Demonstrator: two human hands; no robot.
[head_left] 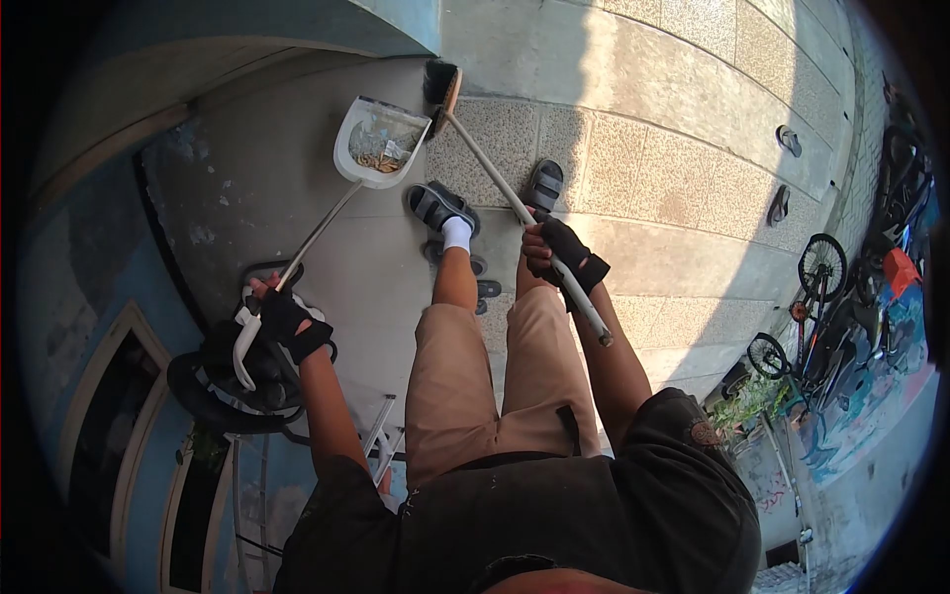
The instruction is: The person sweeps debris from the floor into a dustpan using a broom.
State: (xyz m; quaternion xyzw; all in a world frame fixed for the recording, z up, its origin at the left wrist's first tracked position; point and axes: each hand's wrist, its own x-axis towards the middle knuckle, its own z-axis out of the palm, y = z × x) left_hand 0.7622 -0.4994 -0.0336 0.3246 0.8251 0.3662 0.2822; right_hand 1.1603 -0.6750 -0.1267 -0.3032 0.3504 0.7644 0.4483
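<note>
My left hand [285, 315], in a black fingerless glove, is wrapped round the handle of a long-handled dustpan [343, 148]. Dry leaves and scraps [379, 161] lie in the white pan, which is out in front of my feet. In my right hand [561, 249], gloved the same way, is the pale stick of a broom [487, 161]. The broom's dark bristled head [442, 91] is beside the pan's right edge, close to the floor. Its stick slants back past my right forearm.
My sandalled feet [442, 208] stand on the paving. Loose sandals [788, 140] lie farther right. A bicycle [813, 282] and other vehicles line the right side. By the blue wall at left are a dark stroller-like object [213, 381] and a ladder [249, 495].
</note>
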